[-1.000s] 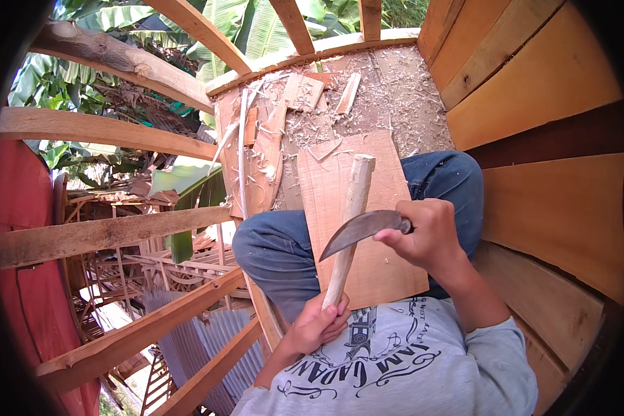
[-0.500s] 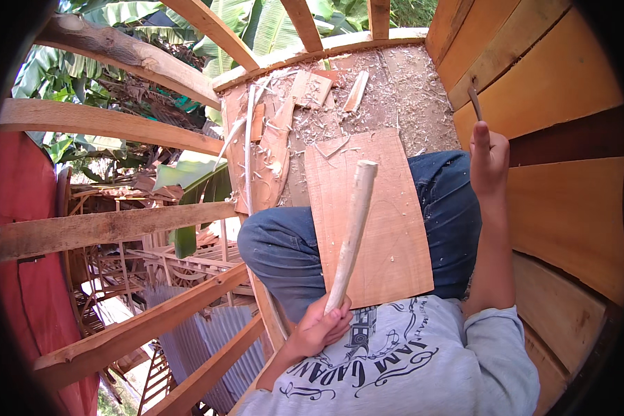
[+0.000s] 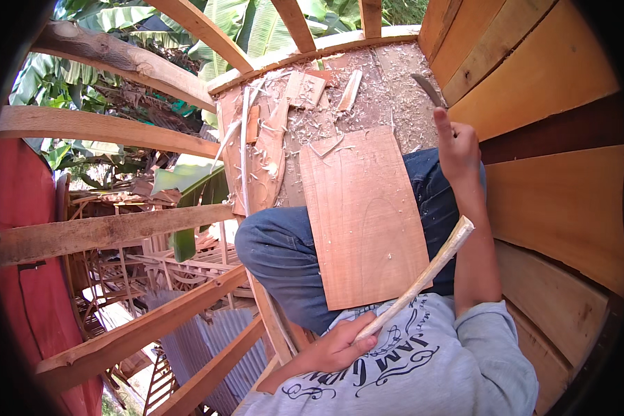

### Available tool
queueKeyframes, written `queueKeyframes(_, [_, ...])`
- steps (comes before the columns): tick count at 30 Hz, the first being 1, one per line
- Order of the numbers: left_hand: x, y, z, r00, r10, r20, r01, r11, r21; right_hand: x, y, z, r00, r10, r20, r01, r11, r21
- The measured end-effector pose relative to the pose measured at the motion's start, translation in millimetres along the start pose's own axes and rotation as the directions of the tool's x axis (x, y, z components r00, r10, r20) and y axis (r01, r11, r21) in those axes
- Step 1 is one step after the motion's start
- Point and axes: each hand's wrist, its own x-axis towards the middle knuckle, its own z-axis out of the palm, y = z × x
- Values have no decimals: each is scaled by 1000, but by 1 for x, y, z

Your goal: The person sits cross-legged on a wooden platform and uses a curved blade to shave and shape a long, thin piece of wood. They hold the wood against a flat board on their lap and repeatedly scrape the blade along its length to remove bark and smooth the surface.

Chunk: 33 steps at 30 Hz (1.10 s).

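Sheeting, red in colour, stands at the far left behind wooden rails, with green banana leaves beyond the upper ones and corrugated metal showing between the lower ones. Next come a long pale strip and flat offcuts, lying among curled shavings on the plank floor. Blue trousers cover the bent knees. Low in front of the grey shirt, the left hand is closed around the lower end of a pale, peeled stick. This slants up to the right, across a corner of the flat board on the lap, its tip in front of the right forearm. The right hand, raised over the right knee, is a tight fist holding a knife, curved blade pointing up and left, well apart from the stick. Farthest right rises a wall of boards.
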Motion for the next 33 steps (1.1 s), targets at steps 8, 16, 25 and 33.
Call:
queueKeyframes(8, [-1,-3,-20,913,-233,-334,128,943,-307,-81,-28,-25,866,-444,229,458,889,-7])
queueKeyframes(16, [10,4,-16,896,-237,-375,240,970,-38,-63,-10,-3,746,-633,206,665,721,-195])
queueKeyframes(25, [8,-10,-19,896,-183,-405,119,977,-179,-50,-11,28,778,-604,172,626,768,-137])
queueKeyframes(33, [4,-9,-9,952,-62,-300,83,995,58,24,13,4,998,-50,49,56,992,-117])
